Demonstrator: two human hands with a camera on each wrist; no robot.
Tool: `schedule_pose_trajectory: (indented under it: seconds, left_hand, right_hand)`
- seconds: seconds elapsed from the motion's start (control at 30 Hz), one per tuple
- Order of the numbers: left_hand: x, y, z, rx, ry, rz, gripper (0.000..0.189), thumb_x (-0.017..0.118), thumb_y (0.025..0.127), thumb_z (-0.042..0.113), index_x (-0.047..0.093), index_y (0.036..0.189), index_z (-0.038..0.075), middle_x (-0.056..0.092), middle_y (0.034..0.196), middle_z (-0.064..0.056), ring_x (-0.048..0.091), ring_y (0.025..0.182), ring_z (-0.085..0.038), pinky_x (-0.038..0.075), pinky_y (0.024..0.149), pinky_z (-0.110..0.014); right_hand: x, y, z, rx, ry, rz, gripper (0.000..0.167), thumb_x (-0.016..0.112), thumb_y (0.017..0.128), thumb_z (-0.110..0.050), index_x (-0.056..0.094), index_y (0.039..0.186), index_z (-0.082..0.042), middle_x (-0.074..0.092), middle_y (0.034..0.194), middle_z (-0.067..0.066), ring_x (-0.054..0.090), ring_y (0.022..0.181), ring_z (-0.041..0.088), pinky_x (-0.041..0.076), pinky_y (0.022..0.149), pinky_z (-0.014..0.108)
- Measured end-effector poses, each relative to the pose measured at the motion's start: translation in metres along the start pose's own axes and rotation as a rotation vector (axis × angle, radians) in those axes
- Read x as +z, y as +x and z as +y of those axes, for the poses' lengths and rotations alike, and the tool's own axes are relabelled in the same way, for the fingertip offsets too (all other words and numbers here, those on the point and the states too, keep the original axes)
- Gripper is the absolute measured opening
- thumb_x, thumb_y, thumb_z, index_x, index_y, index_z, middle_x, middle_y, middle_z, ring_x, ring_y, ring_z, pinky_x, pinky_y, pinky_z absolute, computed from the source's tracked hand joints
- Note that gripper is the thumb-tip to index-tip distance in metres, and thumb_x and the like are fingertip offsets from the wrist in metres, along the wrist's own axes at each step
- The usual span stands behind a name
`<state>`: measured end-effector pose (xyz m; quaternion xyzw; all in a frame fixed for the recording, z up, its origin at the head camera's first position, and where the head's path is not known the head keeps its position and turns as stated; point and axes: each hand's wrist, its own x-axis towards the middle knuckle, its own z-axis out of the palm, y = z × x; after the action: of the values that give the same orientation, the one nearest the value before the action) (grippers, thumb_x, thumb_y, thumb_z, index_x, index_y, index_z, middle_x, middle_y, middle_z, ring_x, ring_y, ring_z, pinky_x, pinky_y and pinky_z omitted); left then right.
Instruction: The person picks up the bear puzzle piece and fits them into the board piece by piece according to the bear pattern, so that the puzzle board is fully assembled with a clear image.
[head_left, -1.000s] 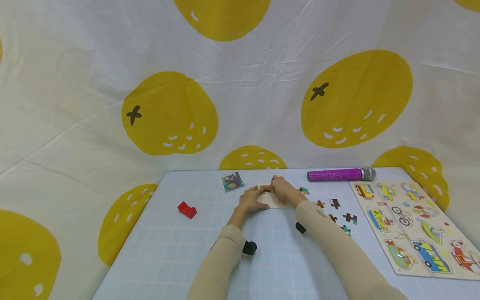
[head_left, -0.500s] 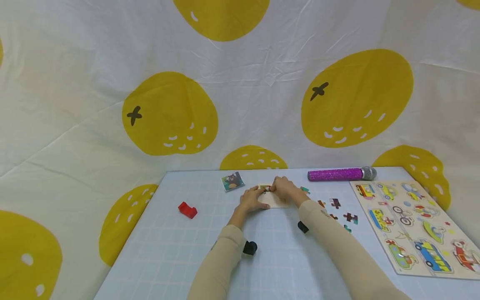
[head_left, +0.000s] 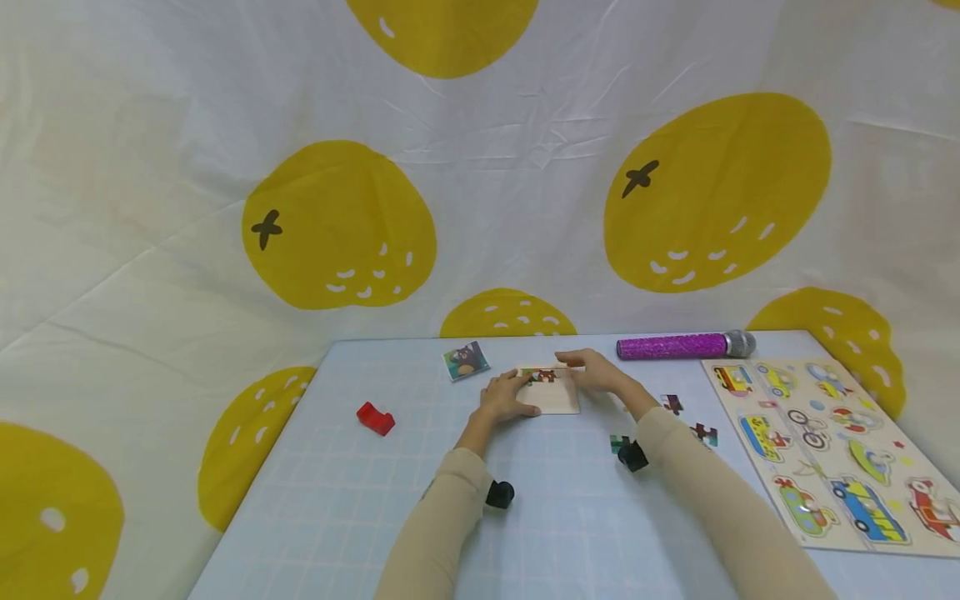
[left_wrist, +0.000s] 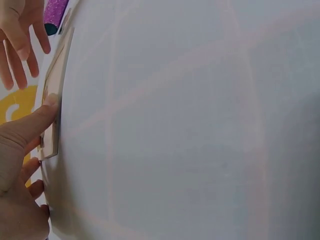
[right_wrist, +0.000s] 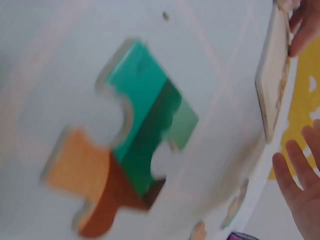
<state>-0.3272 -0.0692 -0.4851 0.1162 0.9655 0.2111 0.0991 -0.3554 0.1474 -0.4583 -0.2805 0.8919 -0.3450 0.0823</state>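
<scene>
A small pale wooden puzzle board point(head_left: 555, 402) lies on the table, with a few joined jigsaw pieces point(head_left: 543, 377) along its far side. My left hand point(head_left: 502, 397) holds the board's left end, its thumb point(left_wrist: 37, 122) on the near edge and the other fingers round the far side. Just off the board's right end is my right hand point(head_left: 597, 372), holding nothing, its fingers point(right_wrist: 295, 162) spread in the right wrist view. Under the right wrist, a teal, green and orange jigsaw piece point(right_wrist: 150, 117) shows large and blurred.
More loose jigsaw pieces point(head_left: 671, 404) lie beside the right forearm. A purple glitter microphone point(head_left: 671, 347) lies at the back right, near a large vehicle peg puzzle point(head_left: 783, 467). A bear picture card point(head_left: 466, 362) and a red block point(head_left: 375, 419) are on the left.
My right hand has let go of the piece on the board and moved right, its fingers opening out. More of the board and its pieces now shows. The left hand stays put.
</scene>
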Motion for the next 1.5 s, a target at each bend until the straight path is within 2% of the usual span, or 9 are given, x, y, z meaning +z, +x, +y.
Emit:
schedule_pose_trajectory:
  seconds: [0.13, 0.3, 0.47, 0.73, 0.9, 1.07, 1.17, 1.27, 1.5]
  left_hand:
    - [-0.002, 0.000, 0.001, -0.013, 0.013, -0.008, 0.073, 0.070, 0.081, 0.045, 0.041, 0.144, 0.020, 0.031, 0.151, -0.009, 0.032, 0.134, -0.034, 0.030, 0.103, -0.056]
    - [-0.003, 0.000, 0.000, -0.026, 0.007, -0.018, 0.074, 0.069, 0.082, 0.046, 0.041, 0.144, 0.017, 0.030, 0.152, -0.008, 0.030, 0.135, -0.033, 0.028, 0.105, -0.055]
    - [-0.003, -0.001, 0.001, -0.012, -0.006, -0.021, 0.076, 0.070, 0.081, 0.045, 0.040, 0.144, 0.014, 0.030, 0.152, -0.009, 0.030, 0.135, -0.034, 0.028, 0.105, -0.056]
    - [0.001, -0.001, 0.005, -0.001, 0.015, -0.024, 0.077, 0.069, 0.082, 0.046, 0.039, 0.145, 0.014, 0.030, 0.152, -0.008, 0.030, 0.135, -0.033, 0.029, 0.105, -0.055]
    - [0.001, -0.001, 0.006, -0.013, 0.027, -0.026, 0.077, 0.069, 0.082, 0.046, 0.039, 0.145, 0.014, 0.030, 0.152, -0.008, 0.030, 0.135, -0.033, 0.029, 0.105, -0.055]
    - [0.001, 0.000, 0.005, -0.013, 0.027, -0.029, 0.077, 0.069, 0.082, 0.047, 0.039, 0.145, 0.014, 0.029, 0.152, -0.008, 0.030, 0.135, -0.033, 0.029, 0.105, -0.055]
    - [0.001, 0.000, 0.004, -0.009, 0.031, -0.024, 0.077, 0.069, 0.082, 0.047, 0.039, 0.145, 0.014, 0.030, 0.152, -0.008, 0.031, 0.135, -0.033, 0.029, 0.104, -0.055]
    - [0.000, -0.001, 0.003, -0.008, 0.033, -0.018, 0.077, 0.069, 0.082, 0.046, 0.039, 0.145, 0.014, 0.030, 0.152, -0.009, 0.031, 0.134, -0.033, 0.029, 0.104, -0.056]
    - [-0.002, -0.002, 0.003, -0.011, 0.018, -0.020, 0.077, 0.069, 0.082, 0.045, 0.039, 0.145, 0.013, 0.030, 0.152, -0.009, 0.031, 0.134, -0.034, 0.028, 0.105, -0.057]
  right_hand:
    - [-0.009, -0.008, -0.002, 0.023, -0.035, 0.047, 0.039, 0.051, 0.090, 0.001, 0.050, 0.129, 0.010, 0.052, 0.129, 0.027, 0.048, 0.119, 0.046, 0.037, 0.100, 0.056]
    - [-0.008, -0.009, -0.003, 0.073, -0.071, -0.020, 0.035, 0.052, 0.090, 0.001, 0.056, 0.124, 0.008, 0.057, 0.125, 0.024, 0.048, 0.119, 0.045, 0.036, 0.100, 0.055]
    - [0.006, -0.003, -0.006, 0.086, -0.069, -0.063, 0.033, 0.055, 0.087, 0.001, 0.062, 0.119, 0.004, 0.061, 0.120, 0.022, 0.052, 0.116, 0.042, 0.040, 0.098, 0.053]
    - [0.015, -0.002, -0.011, 0.120, -0.088, -0.075, 0.033, 0.057, 0.085, 0.002, 0.063, 0.118, 0.003, 0.063, 0.118, 0.019, 0.053, 0.116, 0.039, 0.043, 0.097, 0.049]
    - [0.012, -0.006, -0.006, 0.079, -0.056, -0.103, 0.036, 0.056, 0.087, -0.001, 0.059, 0.123, 0.005, 0.058, 0.124, 0.023, 0.051, 0.118, 0.041, 0.042, 0.097, 0.052]
    - [-0.004, -0.018, 0.004, 0.033, 0.020, -0.020, 0.036, 0.054, 0.090, -0.001, 0.054, 0.124, 0.012, 0.056, 0.122, 0.029, 0.054, 0.112, 0.044, 0.041, 0.096, 0.054]
    - [-0.018, -0.028, 0.013, 0.077, 0.012, 0.068, 0.036, 0.054, 0.091, 0.001, 0.052, 0.124, 0.014, 0.058, 0.120, 0.029, 0.055, 0.109, 0.043, 0.046, 0.092, 0.051]
    - [-0.028, -0.040, 0.023, 0.151, 0.000, 0.119, 0.037, 0.053, 0.090, 0.003, 0.051, 0.125, 0.014, 0.059, 0.118, 0.029, 0.055, 0.108, 0.044, 0.048, 0.090, 0.049]
    - [-0.031, -0.053, 0.044, 0.224, -0.034, 0.112, 0.041, 0.060, 0.084, 0.002, 0.054, 0.122, 0.013, 0.058, 0.116, 0.030, 0.057, 0.101, 0.043, 0.051, 0.082, 0.047]
